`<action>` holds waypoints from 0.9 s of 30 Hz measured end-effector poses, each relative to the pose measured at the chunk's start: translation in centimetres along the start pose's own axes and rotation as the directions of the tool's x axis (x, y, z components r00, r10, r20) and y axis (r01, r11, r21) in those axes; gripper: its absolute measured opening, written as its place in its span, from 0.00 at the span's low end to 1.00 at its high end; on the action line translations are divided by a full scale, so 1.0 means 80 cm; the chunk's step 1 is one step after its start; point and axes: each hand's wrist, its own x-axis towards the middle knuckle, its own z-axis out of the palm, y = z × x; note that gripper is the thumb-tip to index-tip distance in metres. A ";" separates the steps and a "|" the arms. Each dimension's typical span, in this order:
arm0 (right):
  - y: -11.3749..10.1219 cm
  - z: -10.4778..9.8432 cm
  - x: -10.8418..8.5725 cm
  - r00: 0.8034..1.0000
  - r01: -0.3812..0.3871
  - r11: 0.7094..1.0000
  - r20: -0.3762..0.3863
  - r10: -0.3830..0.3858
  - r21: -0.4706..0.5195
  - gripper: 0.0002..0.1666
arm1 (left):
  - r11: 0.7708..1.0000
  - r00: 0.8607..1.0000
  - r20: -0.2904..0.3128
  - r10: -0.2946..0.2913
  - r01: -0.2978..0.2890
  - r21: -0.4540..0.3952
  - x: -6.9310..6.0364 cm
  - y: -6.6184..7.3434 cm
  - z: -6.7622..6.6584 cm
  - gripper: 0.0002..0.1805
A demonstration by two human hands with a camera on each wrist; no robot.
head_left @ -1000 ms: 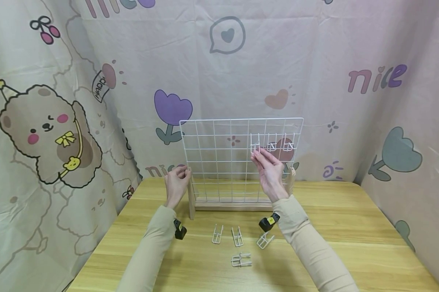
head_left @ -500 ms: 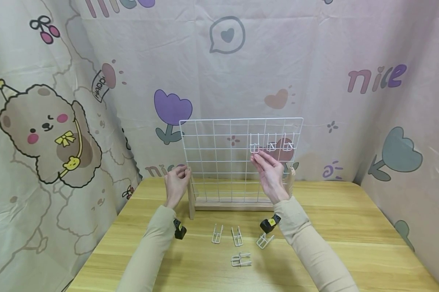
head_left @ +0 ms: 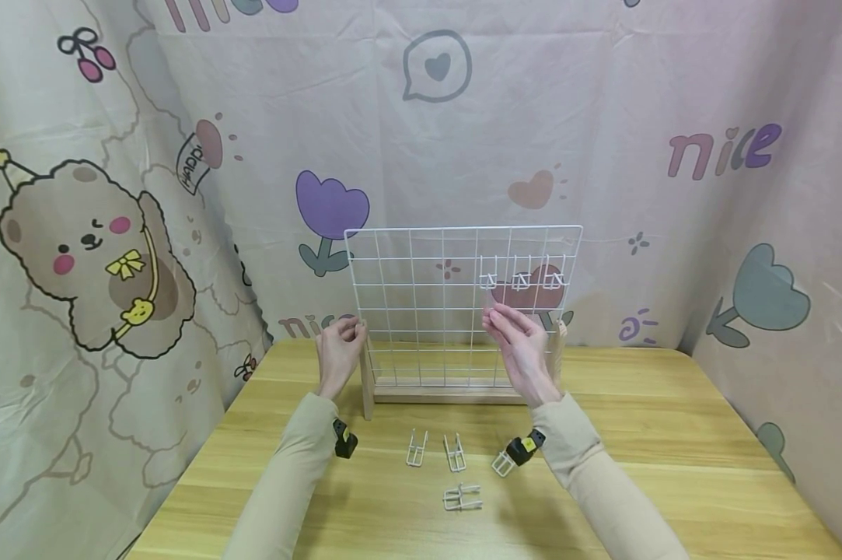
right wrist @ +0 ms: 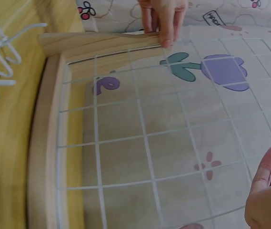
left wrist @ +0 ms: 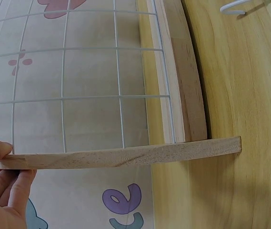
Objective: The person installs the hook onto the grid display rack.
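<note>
A white wire grid panel [head_left: 427, 297] stands upright in a wooden stand [head_left: 448, 395]. My left hand [head_left: 339, 356] pinches the top of the stand's left post [left wrist: 116, 159] between thumb and fingers. On the panel's upper right hang three white wire hooks; the leftmost hook [head_left: 488, 281] is just above my right hand, with the middle hook [head_left: 521, 281] and right hook [head_left: 553, 280] beside it. My right hand [head_left: 521, 346] is in front of the panel, fingertips close together and loosely bent, apart from the hooks, nothing visible in it.
Several more white hooks lie on the wooden table [head_left: 630, 435] before the stand: one at left [head_left: 417, 449], one in the middle [head_left: 455, 454], one nearer me [head_left: 462, 498], and one at right [head_left: 503, 464] partly behind the black wrist camera [head_left: 524, 446]. Patterned cloth [head_left: 448, 155] hangs behind.
My right hand has let go of the leftmost hook and drawn down and slightly back from it. The hook stays hanging on the panel. My left hand has not moved.
</note>
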 end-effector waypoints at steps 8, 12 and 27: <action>0.014 -0.043 -0.024 0.993 -0.085 0.988 0.075 0.095 -0.127 0.14 | 1.000 1.000 0.008 -0.002 0.002 0.011 -0.001 0.000 0.001 0.16; 0.023 -0.071 -0.035 0.986 -0.124 0.972 0.085 0.144 -0.200 0.14 | 1.000 1.000 0.013 -0.010 0.010 -0.004 -0.001 0.000 0.001 0.17; 0.046 -0.153 -0.077 0.959 -0.139 0.792 0.120 0.258 -0.594 0.19 | 1.000 1.000 0.023 -0.020 0.021 -0.024 0.000 -0.001 0.001 0.17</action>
